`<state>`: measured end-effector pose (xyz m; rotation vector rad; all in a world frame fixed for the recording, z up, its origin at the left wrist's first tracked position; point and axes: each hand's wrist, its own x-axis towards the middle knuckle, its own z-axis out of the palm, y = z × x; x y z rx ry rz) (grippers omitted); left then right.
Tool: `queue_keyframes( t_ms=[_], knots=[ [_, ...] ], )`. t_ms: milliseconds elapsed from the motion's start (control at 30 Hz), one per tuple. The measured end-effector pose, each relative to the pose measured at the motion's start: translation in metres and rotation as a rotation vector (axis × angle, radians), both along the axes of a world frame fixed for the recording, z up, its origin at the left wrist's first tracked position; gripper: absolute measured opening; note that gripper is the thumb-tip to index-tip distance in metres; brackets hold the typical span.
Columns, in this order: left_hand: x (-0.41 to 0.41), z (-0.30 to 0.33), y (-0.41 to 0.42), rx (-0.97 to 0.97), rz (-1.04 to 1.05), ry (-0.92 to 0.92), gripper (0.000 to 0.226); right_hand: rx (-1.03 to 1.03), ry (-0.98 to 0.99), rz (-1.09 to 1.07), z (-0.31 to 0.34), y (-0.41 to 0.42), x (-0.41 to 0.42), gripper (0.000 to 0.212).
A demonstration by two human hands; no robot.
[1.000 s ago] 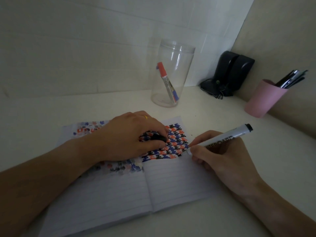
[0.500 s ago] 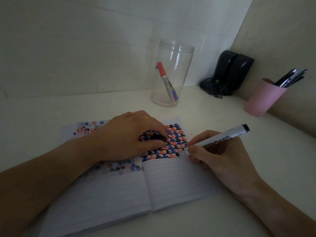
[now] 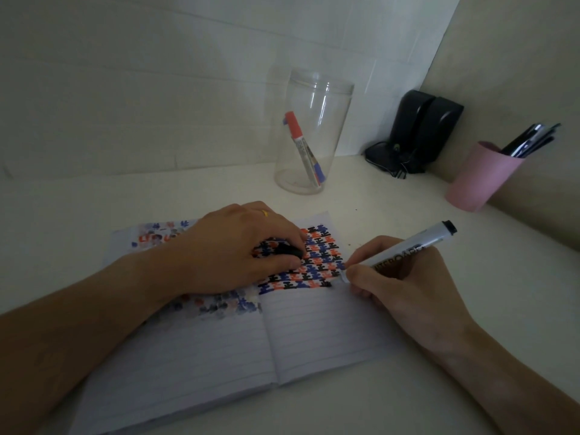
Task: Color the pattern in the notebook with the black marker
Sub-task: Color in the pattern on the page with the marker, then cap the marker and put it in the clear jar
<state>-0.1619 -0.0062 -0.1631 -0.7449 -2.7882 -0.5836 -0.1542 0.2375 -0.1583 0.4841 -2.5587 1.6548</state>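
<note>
The right hand (image 3: 405,287) has its grip closed on the black marker (image 3: 405,251), pinched low on the barrel between thumb and fingers. The nib end meets the right edge of the pattern (image 3: 314,262) on the notebook (image 3: 314,334), though the tip itself is hidden behind the thumb, so contact with the paper seems likely but cannot be confirmed. The barrel slants up and to the right, its black end cap pointing away from the page.

The left hand (image 3: 241,249) lies flat over the upper left part of the pattern, its grip curled around a small black cap (image 3: 288,251) held between thumb and forefinger; a ring (image 3: 265,212) shows on 1 finger.

The pattern is a grid of red, blue and black shapes filling the top of the right page; fainter bleed-through marks show on the left page. The notebook lies open on the white tabletop (image 3: 439,387).

Behind it stands a clear jar (image 3: 314,133) holding a red-capped marker (image 3: 301,146) leaning inside. To the right sit a black device (image 3: 423,133) against the wall and a pink cup (image 3: 480,175) of dark pens (image 3: 530,139).
</note>
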Motion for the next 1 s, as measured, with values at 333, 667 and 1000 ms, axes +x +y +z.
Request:
queue_keyframes(
  t_ms=[333, 667, 1000],
  knots=[
    [-0.001, -0.001, -0.002, 0.023, -0.005, 0.004, 0.032, -0.246, -0.086, -0.073, -0.001, 0.003, -0.008, 0.01],
    [0.0, 0.0, 0.0, 0.028, -0.008, 0.021, 0.031, -0.542, -0.293, -0.209, 0.025, -0.02, -0.045, 0.007],
    [0.002, 0.003, 0.002, -0.013, 0.013, 0.03, 0.031, -0.598, -0.154, -0.089, -0.001, -0.02, -0.049, 0.017]
  ],
)
